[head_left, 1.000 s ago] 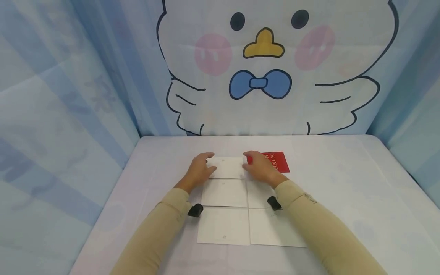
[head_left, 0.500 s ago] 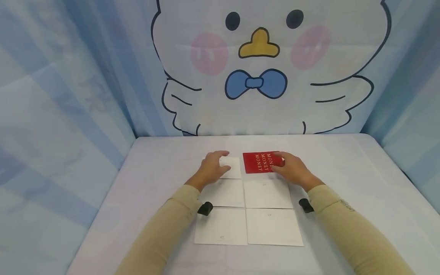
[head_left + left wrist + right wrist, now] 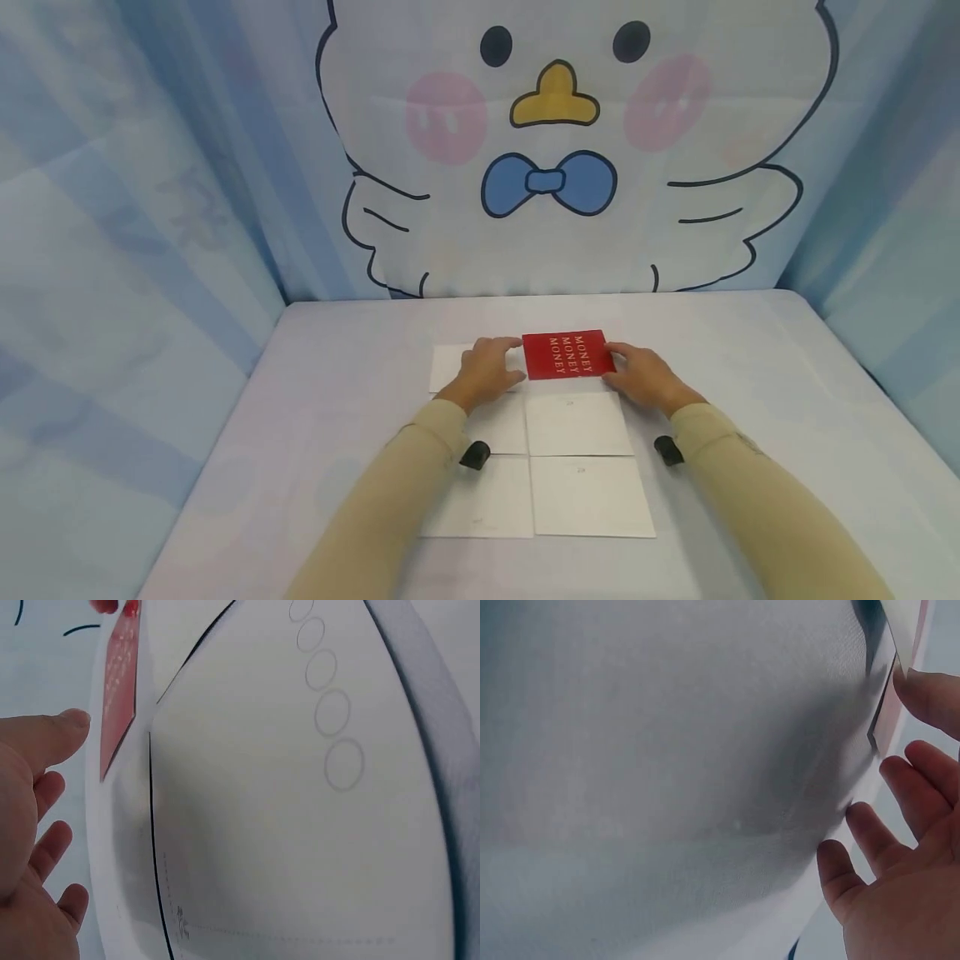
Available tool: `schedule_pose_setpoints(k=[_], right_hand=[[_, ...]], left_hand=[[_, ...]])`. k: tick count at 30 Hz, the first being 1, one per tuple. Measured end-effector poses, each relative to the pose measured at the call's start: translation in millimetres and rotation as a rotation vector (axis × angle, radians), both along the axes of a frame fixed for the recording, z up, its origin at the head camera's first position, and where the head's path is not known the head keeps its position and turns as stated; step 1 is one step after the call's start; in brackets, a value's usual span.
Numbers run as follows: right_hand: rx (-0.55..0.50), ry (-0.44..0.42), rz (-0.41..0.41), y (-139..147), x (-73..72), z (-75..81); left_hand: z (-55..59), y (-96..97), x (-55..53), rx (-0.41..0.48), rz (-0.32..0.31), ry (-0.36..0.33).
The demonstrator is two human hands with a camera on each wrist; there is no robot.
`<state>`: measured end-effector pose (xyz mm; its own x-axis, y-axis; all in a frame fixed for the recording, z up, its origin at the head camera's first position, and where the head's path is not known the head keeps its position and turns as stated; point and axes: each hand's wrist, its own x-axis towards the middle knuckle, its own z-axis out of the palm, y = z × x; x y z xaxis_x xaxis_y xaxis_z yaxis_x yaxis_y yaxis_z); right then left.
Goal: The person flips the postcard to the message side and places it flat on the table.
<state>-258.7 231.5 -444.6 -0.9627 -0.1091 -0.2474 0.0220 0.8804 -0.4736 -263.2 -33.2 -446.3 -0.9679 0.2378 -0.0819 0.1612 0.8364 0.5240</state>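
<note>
A red card [image 3: 566, 357] printed with "MONEY" lies flat at the far right of a grid of white cards [image 3: 577, 423]. At its left edge is my left hand [image 3: 487, 372], thumb and fingers spread, over part of the upper left white card [image 3: 446, 367]. My right hand [image 3: 647, 379] stands at the other side, with a fingertip and thumb right at the red card's right corners. In the left wrist view, one white card [image 3: 262, 787] shows a row of printed circles, and the left fingers are loosely bent. The right fingers [image 3: 874, 832] look loosely spread.
The cards lie in two columns on a pale cloth-covered table [image 3: 750, 400]. A lower right card [image 3: 592, 497] and lower left card [image 3: 495, 504] form the near row. Behind the table hangs a curtain [image 3: 555, 242] with a cartoon figure.
My right hand has moved right, off the cards, to the red card's right edge. My left hand has shifted right across the upper left white card. The cards look unmoved.
</note>
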Motion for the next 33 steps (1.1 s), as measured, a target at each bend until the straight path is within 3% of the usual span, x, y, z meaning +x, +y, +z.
schedule_pose_setpoints(k=[8,15,33], right_hand=[[0.063,0.022,0.076,-3.8,-3.9,-0.5],[0.079,0.042,0.077,-4.0,-1.6,-0.2],[0.081,0.038,0.065,-0.9,-0.6,-5.7]], left_hand=[[-11.0,9.4,2.0,-0.077,-0.093,0.036],[-13.7,13.6,0.7,-0.109,-0.081,0.086],[-13.7,24.9,3.3,-0.169,-0.100,0.017]])
